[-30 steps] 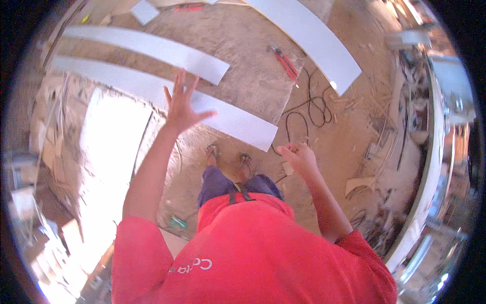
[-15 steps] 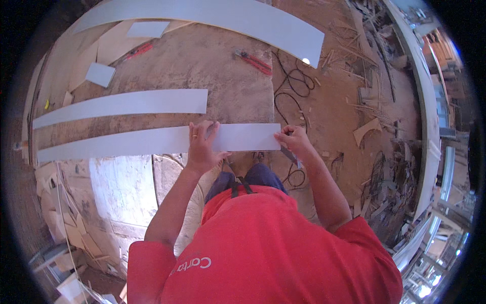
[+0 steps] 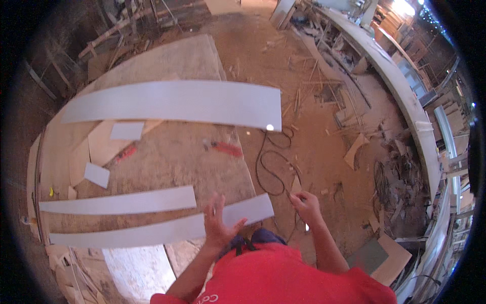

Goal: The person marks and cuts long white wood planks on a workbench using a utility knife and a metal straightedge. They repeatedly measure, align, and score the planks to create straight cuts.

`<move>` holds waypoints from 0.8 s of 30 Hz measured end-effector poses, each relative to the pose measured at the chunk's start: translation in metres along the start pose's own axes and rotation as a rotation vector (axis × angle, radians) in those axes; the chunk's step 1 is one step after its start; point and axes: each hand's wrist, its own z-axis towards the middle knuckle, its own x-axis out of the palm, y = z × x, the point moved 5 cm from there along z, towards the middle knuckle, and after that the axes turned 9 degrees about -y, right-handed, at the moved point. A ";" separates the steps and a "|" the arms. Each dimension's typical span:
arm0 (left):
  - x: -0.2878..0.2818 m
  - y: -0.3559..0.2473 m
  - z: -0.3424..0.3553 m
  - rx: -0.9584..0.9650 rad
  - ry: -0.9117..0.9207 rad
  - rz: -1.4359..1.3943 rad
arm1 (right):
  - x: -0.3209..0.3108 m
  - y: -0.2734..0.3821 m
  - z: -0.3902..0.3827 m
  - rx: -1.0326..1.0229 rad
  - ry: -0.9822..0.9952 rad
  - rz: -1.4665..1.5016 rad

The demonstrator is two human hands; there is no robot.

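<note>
My left hand (image 3: pixel 220 223), fingers spread, is over the right part of a long white strip (image 3: pixel 126 230) along the worktable's near edge. Just right of the strip's end, my right hand (image 3: pixel 305 205) is closed on a thin tool (image 3: pixel 307 226), mostly hidden by the hand. A second white strip (image 3: pixel 116 201) lies parallel beyond the first. Farther back are a wider white board (image 3: pixel 177 101), two small white pieces (image 3: pixel 126 130) (image 3: pixel 96 175) and two red-handled tools (image 3: pixel 227 149) (image 3: pixel 125 153) on the worn wooden worktable (image 3: pixel 197 167).
A looped black cord (image 3: pixel 268 172) and scattered offcuts (image 3: pixel 354 152) lie on the brown floor right of the table. A long cluttered bench (image 3: pixel 405 96) runs along the right. Timber framing (image 3: pixel 101 40) stands at the back left. A small yellow item (image 3: pixel 51 192) is near the table's left edge.
The view has tilted up to show more workshop. My left hand came down onto the near strip. My right hand moved to that strip's end, then slightly right of it.
</note>
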 end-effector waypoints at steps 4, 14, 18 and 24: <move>0.031 -0.031 0.018 -0.276 0.260 -0.366 | -0.056 0.037 -0.021 0.243 -0.190 0.603; 0.073 -0.046 0.056 -1.059 0.573 -1.462 | -0.012 0.115 -0.038 0.201 0.112 1.133; 0.071 -0.034 0.053 -1.277 0.487 -1.417 | -0.008 0.119 -0.028 0.301 0.143 1.181; 0.063 -0.026 0.055 -1.292 0.380 -1.592 | -0.020 0.117 -0.016 0.402 0.216 1.338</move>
